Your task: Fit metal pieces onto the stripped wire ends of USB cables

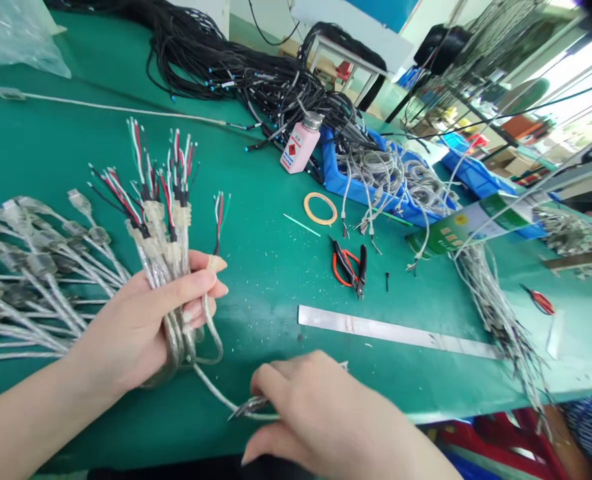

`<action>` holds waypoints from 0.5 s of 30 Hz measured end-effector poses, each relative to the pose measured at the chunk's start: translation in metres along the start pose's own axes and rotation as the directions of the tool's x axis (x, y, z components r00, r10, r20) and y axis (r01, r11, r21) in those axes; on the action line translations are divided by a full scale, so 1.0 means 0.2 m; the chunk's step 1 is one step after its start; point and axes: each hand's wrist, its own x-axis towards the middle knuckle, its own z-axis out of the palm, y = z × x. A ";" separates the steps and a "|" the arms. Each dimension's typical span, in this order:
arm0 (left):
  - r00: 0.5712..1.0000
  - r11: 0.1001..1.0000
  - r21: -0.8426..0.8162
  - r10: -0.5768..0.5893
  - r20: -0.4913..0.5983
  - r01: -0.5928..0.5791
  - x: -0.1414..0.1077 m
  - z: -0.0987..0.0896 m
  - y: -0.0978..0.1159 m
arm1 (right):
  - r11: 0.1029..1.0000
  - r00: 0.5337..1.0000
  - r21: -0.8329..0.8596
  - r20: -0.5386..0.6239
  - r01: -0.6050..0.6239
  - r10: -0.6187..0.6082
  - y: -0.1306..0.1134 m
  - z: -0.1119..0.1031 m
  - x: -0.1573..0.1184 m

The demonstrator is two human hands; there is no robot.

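Note:
A bundle of clear-grey cables stands upright in my left hand, whose fingers wrap round it. Red, white, green and black stripped wires fan out at its top. Thumb and forefinger also pinch one separate cable end with bare coloured wires. Lower right of the bundle, my right hand curls above the table beside a grey cable and a small dark metallic item; its thumb is apart from the fingers, and its grip is partly hidden. USB-ended cables lie at the left.
Pliers, a tape ring, a steel ruler and a pink bottle lie or stand on the green table. Blue bins of cables, a green can and black cables are farther back.

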 end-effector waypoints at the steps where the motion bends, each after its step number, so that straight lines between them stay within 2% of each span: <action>1: 1.000 1.000 -0.009 0.013 0.007 -0.013 0.00 0.00 0.01 | 0.992 0.999 -0.129 0.046 -0.002 0.008 -0.03 0.03 0.00; 3: 1.000 1.000 -0.014 0.028 0.011 -0.028 -0.01 -0.01 0.04 | 0.966 0.999 -0.256 0.050 0.034 -0.022 -0.07 0.09 0.01; 5: 0.999 0.999 -0.019 0.045 0.020 -0.045 -0.01 -0.02 0.05 | 0.957 0.997 -0.280 0.004 0.079 -0.081 -0.05 0.13 0.02; 7: 0.998 0.998 -0.031 0.054 0.034 -0.053 -0.02 -0.03 0.07 | 0.956 0.990 -0.292 -0.129 0.013 -0.053 0.01 0.15 0.06; 8: 0.997 0.997 -0.039 0.062 0.042 -0.060 -0.02 -0.04 0.08 | 0.953 0.974 -0.296 -0.228 -0.073 0.004 0.05 0.15 0.08; 9: 0.996 0.996 -0.047 0.075 0.052 -0.073 -0.02 -0.04 0.09 | 0.944 0.935 -0.270 -0.343 -0.188 0.088 0.09 0.15 0.10; 11: 0.994 0.994 -0.053 0.100 0.055 -0.097 -0.02 -0.04 0.10 | 0.928 0.877 -0.217 -0.445 -0.303 0.182 0.17 0.14 0.14; 13: 0.994 0.995 -0.035 0.096 0.054 -0.095 -0.02 -0.03 0.09 | 0.933 0.858 -0.175 -0.473 -0.313 0.199 0.24 0.11 0.15; 15: 0.996 0.998 -0.016 0.069 0.056 -0.068 -0.02 -0.02 0.07 | 0.971 0.865 -0.045 -0.466 -0.235 0.188 0.29 0.06 0.12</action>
